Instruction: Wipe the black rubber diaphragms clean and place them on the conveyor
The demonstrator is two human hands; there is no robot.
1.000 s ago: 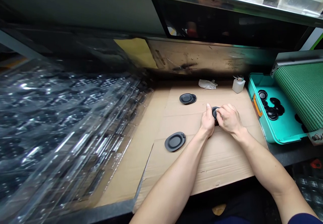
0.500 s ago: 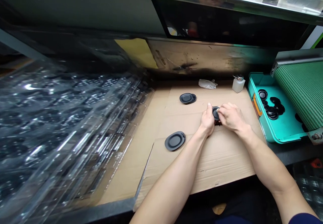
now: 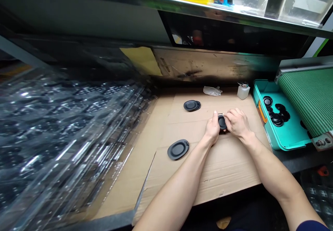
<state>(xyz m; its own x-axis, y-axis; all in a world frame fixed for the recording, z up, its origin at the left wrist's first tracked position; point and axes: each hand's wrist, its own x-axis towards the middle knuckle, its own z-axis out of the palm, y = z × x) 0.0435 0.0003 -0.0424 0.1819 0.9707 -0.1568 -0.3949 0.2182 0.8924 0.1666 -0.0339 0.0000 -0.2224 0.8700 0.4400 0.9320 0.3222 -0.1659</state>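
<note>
Between my two hands is a black oval plastic part (image 3: 222,122), held just above the cardboard sheet (image 3: 229,168). My left hand (image 3: 212,128) grips its left side, thumb pointing up. Fingers of my right hand (image 3: 237,122) are pinched at its upper right edge, where a thin pale strip shows; I cannot make out what the strip is. Another black oval part (image 3: 178,149) lies flat near my left forearm. Farther back, a few similar ovals (image 3: 191,105) rest overlapping in a small stack.
At right, a teal bin (image 3: 293,141) with an orange handle holds several black round parts (image 3: 277,116), partly under a green conveyor belt (image 3: 309,95). A small white bottle (image 3: 243,91) and a crumpled plastic bag (image 3: 212,91) stand behind. Clear plastic trays (image 3: 78,147) are piled at left.
The view has tilted up slightly, so everything sits lower. My right fingers have moved from the part's face to its upper edge, where the pale strip now shows.
</note>
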